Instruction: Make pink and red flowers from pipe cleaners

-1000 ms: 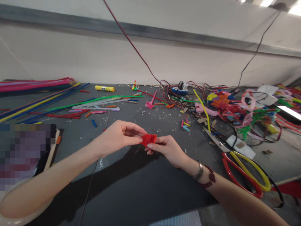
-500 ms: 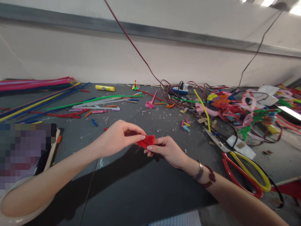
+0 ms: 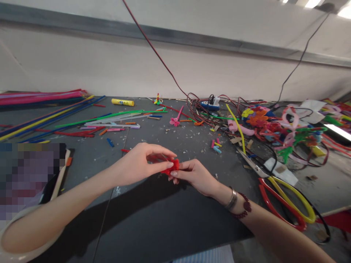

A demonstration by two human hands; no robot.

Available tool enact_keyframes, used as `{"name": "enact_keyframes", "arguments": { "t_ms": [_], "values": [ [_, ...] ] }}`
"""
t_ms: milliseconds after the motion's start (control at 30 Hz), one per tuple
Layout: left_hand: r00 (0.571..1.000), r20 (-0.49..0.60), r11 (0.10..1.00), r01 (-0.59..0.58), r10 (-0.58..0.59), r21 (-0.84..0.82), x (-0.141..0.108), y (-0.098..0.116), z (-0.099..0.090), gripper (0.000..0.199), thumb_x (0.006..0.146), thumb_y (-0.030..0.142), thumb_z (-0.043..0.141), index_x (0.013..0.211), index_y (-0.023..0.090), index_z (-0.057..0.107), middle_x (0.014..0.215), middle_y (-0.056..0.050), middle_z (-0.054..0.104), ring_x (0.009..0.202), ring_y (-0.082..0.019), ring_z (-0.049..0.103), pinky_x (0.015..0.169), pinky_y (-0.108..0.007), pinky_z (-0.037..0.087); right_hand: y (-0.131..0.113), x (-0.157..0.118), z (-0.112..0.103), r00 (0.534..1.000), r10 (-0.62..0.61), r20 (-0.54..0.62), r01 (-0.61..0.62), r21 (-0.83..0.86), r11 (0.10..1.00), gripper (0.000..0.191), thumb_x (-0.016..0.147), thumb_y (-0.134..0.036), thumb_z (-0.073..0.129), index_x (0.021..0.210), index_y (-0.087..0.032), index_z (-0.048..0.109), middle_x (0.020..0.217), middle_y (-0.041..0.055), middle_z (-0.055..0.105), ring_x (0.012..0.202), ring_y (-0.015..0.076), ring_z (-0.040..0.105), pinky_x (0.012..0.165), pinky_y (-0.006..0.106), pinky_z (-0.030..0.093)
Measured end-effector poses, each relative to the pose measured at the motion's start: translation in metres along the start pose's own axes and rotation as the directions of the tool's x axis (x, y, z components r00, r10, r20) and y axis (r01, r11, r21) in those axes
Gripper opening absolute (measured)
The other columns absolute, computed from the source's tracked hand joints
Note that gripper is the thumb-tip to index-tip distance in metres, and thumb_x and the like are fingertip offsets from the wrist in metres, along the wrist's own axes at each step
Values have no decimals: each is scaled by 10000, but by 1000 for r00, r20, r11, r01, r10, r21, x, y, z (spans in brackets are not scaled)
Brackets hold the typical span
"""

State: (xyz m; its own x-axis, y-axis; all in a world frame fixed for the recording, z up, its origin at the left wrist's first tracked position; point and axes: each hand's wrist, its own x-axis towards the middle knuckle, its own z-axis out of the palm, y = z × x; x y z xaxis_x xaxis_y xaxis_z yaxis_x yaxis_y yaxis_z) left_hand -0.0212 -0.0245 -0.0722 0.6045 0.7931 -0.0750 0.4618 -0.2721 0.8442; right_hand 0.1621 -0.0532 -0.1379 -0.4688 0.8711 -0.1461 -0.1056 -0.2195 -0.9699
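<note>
A small fuzzy red piece [image 3: 175,165] is pinched between both hands above the dark table [image 3: 153,223]. My left hand [image 3: 145,162] has its thumb and fingertips on the left side of the piece and covers part of it. From the right, my right hand [image 3: 196,175] grips the lower right edge of the same piece with thumb and fingers. Behind the hands lies a pink flower on a stem [image 3: 174,121].
Scissors [image 3: 257,170] with red and yellow handles lie right of my right hand. Coloured fuzzy sticks [image 3: 49,117] and a yellow tube [image 3: 122,102] are at the back left. Tangled cables [image 3: 194,106] and a pile of fuzzy flowers [image 3: 257,117] fill the back right.
My left hand has shifted slightly to the right, over the red piece, and its fingers now cover more of it. My right hand has barely moved.
</note>
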Motion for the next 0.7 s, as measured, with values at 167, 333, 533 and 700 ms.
{"name": "enact_keyframes", "arguments": {
  "t_ms": [167,333,533,700],
  "values": [
    [1000,2,999,-2,2,35,1,-1,2,221,786,326,511,813,192,685,810,-19,700,716,-161,627,654,-232,489,0,-1,1,998,46,44,-46,15,999,195,674,-326,682,699,-134,700,591,-3,635,529,67,523,569,201,418],
    [999,-18,999,30,-30,-16,2,-3,-1,220,779,332,513,814,188,675,794,-13,700,718,-162,629,666,-233,487,1,-1,0,994,72,79,-76,55,996,208,679,-329,683,712,-124,694,615,5,640,538,65,532,567,193,418],
    [999,50,1000,-8,7,21,4,-4,-2,226,781,341,513,791,193,682,744,-4,689,687,-156,606,637,-230,468,2,-1,0,992,87,97,-96,94,991,185,680,-308,685,701,-124,693,640,6,646,541,55,534,569,189,417],
    [999,47,1000,-23,23,-9,3,-3,-2,232,796,337,505,858,199,680,809,-18,694,714,-156,618,661,-233,483,3,0,-1,991,79,105,-91,113,989,159,698,-283,677,705,-125,694,644,6,650,543,48,541,565,178,414]
  ]
}}
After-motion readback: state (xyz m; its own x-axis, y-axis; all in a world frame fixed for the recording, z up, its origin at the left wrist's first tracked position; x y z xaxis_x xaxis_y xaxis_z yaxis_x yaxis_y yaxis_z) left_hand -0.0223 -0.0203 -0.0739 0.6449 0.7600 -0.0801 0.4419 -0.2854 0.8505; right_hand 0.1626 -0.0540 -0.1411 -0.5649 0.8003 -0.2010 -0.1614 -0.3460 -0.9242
